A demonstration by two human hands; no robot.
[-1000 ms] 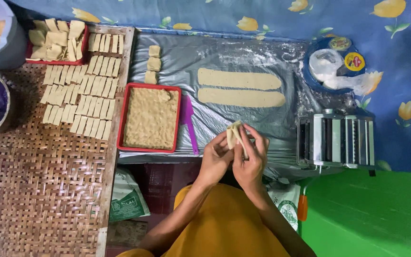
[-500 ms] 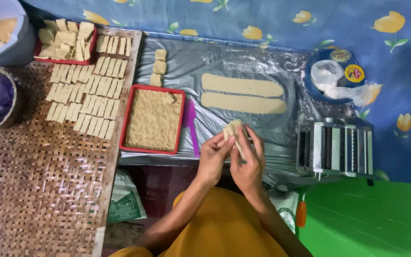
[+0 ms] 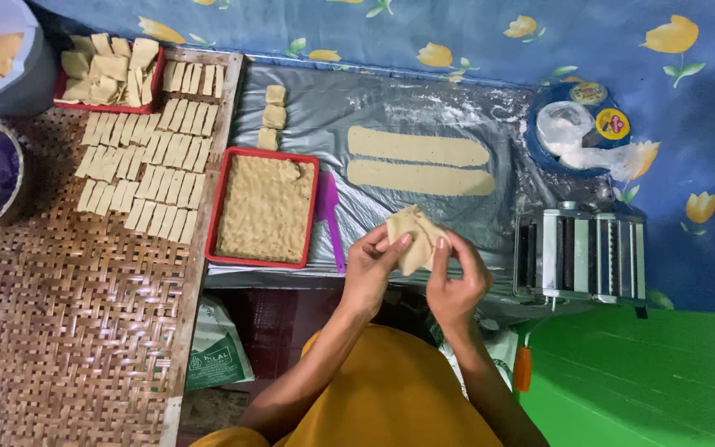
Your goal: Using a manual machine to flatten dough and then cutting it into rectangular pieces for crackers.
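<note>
Head view shows us both hands together on one folded piece of dough [image 3: 412,238], held above the plastic-covered work surface [image 3: 424,108]. Our left hand [image 3: 371,266] pinches its left edge and our right hand [image 3: 454,277] pinches the right edge. Two long dough strips [image 3: 419,161] lie just beyond, a red tray of filling [image 3: 265,207] with a purple spatula [image 3: 329,217] is to the left, and a pasta roller [image 3: 585,255] is to the right. We judge the thin dough can tear or open if the fingers press too hard.
</note>
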